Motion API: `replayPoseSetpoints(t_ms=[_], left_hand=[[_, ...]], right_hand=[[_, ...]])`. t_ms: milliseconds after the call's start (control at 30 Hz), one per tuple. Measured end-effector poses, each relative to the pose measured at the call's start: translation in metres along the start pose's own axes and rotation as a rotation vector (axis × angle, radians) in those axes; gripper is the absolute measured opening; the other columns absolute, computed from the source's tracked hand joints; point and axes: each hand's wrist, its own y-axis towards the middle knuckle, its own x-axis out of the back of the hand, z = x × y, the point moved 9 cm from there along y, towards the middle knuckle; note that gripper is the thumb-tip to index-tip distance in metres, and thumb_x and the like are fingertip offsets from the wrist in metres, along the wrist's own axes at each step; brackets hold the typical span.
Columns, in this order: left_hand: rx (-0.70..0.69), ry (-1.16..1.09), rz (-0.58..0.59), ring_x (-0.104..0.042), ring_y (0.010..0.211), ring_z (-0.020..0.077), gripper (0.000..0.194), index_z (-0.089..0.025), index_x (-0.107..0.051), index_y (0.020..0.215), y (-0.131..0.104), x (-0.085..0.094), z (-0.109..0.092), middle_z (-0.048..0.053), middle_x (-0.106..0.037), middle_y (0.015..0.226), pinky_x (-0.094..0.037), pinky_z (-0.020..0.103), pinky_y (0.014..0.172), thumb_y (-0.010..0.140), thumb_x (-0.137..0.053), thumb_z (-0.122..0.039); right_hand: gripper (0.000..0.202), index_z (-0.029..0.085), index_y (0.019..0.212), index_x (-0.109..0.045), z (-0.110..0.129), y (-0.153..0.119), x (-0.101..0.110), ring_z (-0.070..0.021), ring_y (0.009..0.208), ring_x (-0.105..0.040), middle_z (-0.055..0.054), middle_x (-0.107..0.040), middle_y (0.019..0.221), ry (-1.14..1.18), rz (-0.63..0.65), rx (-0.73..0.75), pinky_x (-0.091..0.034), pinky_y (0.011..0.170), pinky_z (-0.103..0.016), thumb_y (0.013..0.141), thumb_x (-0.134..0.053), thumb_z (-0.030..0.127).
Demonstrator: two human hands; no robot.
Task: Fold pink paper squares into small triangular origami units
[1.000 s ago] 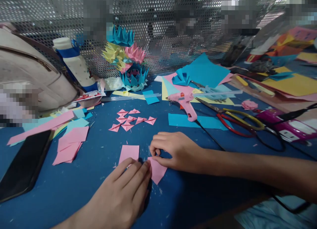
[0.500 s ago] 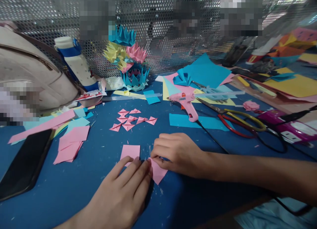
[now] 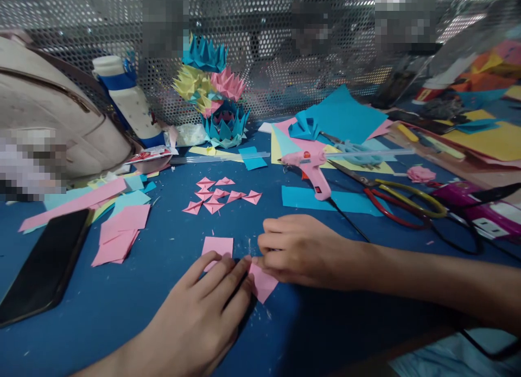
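My left hand (image 3: 209,306) lies palm down on the table with its fingers stretched out. Some of its fingers rest over a pink paper square (image 3: 222,245), and its fingertips touch the left edge of a second pink paper piece (image 3: 264,282). That piece is turned with a corner toward me, and its upper part is hidden under my fingers. My right hand (image 3: 299,252) has curled fingers, closed on the piece's upper edge. Beyond both hands lie several small folded pink paper triangles (image 3: 214,205).
A pink glue gun (image 3: 311,168) and scissors (image 3: 401,198) lie at the right, near a blue paper strip (image 3: 334,200). Stacked pink squares (image 3: 122,233) and a black phone (image 3: 46,265) are at the left. Behind stand a bottle (image 3: 130,102) and folded paper flowers (image 3: 226,124).
The view has shifted slightly. Both hands stay at the same pink piece, and my right fingers have moved a little along its upper edge.
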Motion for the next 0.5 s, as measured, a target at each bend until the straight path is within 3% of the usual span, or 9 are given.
replayPoseSetpoints(t_ms=[267,367,500], left_hand=[[-0.02,-0.015,0.029,-0.059,0.111,0.0268,0.034,-0.01,-0.066,0.123,0.001,0.002,0.0,0.012,-0.065,0.133,-0.033,0.044,0.106,0.097,-0.046,-0.018],[-0.021,0.004,0.03,-0.059,0.112,0.0269,0.034,-0.011,-0.065,0.124,0.001,0.001,0.0,0.012,-0.065,0.132,-0.033,0.044,0.106,0.097,-0.046,-0.018],[-0.031,0.021,0.015,-0.057,0.115,0.0266,0.034,-0.011,-0.065,0.124,-0.002,-0.001,-0.002,0.01,-0.065,0.132,-0.032,0.044,0.109,0.098,-0.045,-0.017]], right_hand=[[0.033,0.017,0.067,-0.061,-0.004,-0.005,0.005,-0.0178,0.076,-0.043,-0.003,-0.058,0.076,0.057,0.152,0.013,-0.023,0.064,-0.035,0.099,-0.056,0.026],[0.029,0.017,0.071,-0.063,-0.01,-0.005,0.003,-0.0172,0.075,-0.045,-0.002,-0.059,0.075,0.121,0.088,-0.022,-0.026,0.065,-0.033,0.098,-0.057,0.025],[0.022,0.018,0.092,-0.064,-0.019,-0.004,-0.004,-0.0156,0.079,-0.05,-0.001,-0.064,0.085,0.256,-0.046,-0.073,-0.029,0.063,-0.029,0.095,-0.063,0.04]])
